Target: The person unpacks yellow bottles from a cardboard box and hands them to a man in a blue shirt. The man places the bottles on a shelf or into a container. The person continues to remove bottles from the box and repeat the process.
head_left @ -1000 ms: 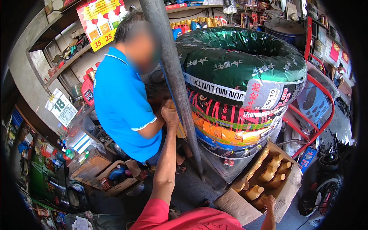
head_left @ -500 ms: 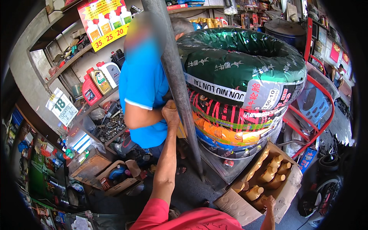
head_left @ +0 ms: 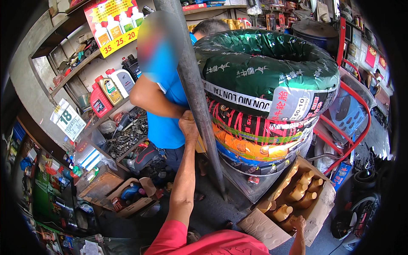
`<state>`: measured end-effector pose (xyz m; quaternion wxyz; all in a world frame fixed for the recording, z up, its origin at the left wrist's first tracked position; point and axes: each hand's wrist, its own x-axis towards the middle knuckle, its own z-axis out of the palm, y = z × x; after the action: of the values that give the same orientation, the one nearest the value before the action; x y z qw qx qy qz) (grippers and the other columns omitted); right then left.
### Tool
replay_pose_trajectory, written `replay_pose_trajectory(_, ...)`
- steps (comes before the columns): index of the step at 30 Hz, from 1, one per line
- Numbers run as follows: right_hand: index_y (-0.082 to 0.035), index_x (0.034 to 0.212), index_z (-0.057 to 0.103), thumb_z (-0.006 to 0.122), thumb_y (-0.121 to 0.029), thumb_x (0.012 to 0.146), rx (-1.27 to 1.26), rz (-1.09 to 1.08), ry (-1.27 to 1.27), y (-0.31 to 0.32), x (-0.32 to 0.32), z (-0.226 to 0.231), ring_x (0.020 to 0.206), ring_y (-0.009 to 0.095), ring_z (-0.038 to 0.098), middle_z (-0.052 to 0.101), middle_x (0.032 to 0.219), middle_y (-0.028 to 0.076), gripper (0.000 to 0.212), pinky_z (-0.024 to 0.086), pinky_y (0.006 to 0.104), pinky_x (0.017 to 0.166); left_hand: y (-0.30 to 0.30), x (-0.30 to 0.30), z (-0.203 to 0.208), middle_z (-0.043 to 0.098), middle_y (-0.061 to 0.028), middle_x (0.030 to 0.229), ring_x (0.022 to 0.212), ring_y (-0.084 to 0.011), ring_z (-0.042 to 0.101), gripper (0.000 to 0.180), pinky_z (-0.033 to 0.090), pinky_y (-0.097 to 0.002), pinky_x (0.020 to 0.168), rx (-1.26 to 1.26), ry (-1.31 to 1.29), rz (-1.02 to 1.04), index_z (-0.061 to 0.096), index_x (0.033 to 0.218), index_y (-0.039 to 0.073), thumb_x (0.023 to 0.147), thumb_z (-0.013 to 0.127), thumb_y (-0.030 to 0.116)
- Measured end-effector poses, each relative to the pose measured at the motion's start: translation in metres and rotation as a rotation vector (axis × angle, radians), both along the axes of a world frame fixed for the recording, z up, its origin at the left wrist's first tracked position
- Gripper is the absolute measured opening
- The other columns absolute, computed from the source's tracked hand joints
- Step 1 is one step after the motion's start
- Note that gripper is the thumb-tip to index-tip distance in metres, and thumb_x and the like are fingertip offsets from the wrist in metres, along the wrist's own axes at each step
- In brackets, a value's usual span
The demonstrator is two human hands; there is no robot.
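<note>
My left arm stretches forward, its hand (head_left: 188, 124) closed beside the dark metal pole (head_left: 196, 89) and against a co-worker's bent forearm. What those fingers hold is hidden. A yellowish piece (head_left: 200, 146) shows just below, partly behind the pole. At the lower right, my right hand (head_left: 299, 223) is down at the open cardboard carton (head_left: 319, 214). Its fingers are closed at the top of a gold bottle (head_left: 288, 222), which leans in the carton's near end. Several more gold bottles (head_left: 298, 192) with gold caps lie tilted in the same carton.
A co-worker in a blue shirt (head_left: 168, 114) stands left of the pole; another head (head_left: 211, 26) shows behind it. Wrapped tyres (head_left: 263, 89) are stacked at centre right, beside a red hand truck (head_left: 359, 140). Shelves with oil bottles (head_left: 101, 100) and an open box (head_left: 131, 204) are leftward.
The co-worker's arm has lifted and shifted, with the elbow now higher. The second head behind the pole has moved right. My two hands stay nearly in place.
</note>
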<state>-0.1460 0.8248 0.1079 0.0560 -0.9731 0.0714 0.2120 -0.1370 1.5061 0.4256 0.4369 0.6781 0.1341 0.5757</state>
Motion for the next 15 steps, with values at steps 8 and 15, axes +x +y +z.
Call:
replay_pose_trajectory(8,0.000,0.106,0.062,0.081,-0.040,0.068,0.019,-0.022,-0.040,-0.003,-0.002,-0.005,0.102,0.039,0.067,0.071,0.103,0.023,0.058,0.053,0.0453,0.091,-0.002,0.002,0.003,0.069,-0.0037,0.073,0.071,-0.0072,0.059,0.014,0.049,-0.0293,0.063,0.031,-0.019,-0.032,0.069,0.083,0.002,0.079,0.079,0.011)
replay_pose_trajectory(15,0.000,0.105,0.062,0.081,-0.040,0.068,0.026,-0.007,-0.064,0.002,-0.002,-0.003,0.102,0.039,0.067,0.071,0.102,0.024,0.058,0.053,0.0456,0.091,0.024,0.006,-0.021,0.069,-0.0024,0.074,0.071,-0.0067,0.058,0.013,0.048,-0.0287,0.064,-0.172,-0.065,-0.150,0.068,0.083,0.002,0.079,0.078,0.007)
